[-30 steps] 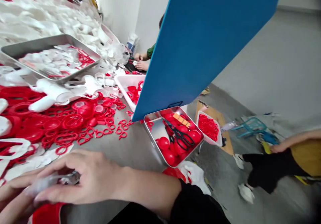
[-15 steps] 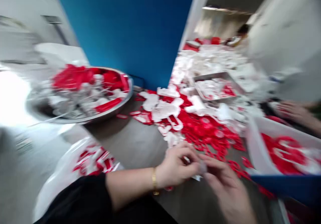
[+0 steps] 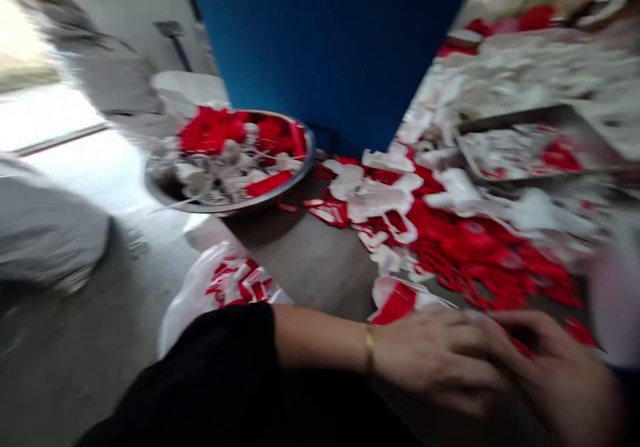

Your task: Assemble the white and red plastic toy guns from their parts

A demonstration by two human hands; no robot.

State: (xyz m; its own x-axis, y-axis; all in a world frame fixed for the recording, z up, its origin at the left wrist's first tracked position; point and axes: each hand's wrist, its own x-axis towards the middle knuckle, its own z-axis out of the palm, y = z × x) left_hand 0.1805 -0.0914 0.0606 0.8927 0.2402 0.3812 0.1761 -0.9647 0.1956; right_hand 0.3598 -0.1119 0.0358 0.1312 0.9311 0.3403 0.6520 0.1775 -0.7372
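Observation:
My left hand point(image 3: 440, 353), with a gold bracelet on its wrist, is at the lower right, fingers curled and closed. Its fingertips meet those of my right hand point(image 3: 555, 373), which is also bent closed. Both are blurred, and whatever is between the fingers is hidden. Just behind my left hand is a red and white piece point(image 3: 400, 300); I cannot tell whether the hand touches it. Beyond my hands lies a spread of red plastic parts point(image 3: 480, 253), with white plastic parts point(image 3: 383, 203) on and beside it.
A round metal basin point(image 3: 250, 205) of red and white parts stands at the left, behind a white plastic bag point(image 3: 187, 307). A metal tray point(image 3: 585, 130) sits among white pieces at the right. A tall blue panel point(image 3: 320, 53) rises at the back.
The view has swung, so the scene sits further right and the white bin at the right is largely out of frame. My hands have shifted right and closer together. The red and white piece now shows.

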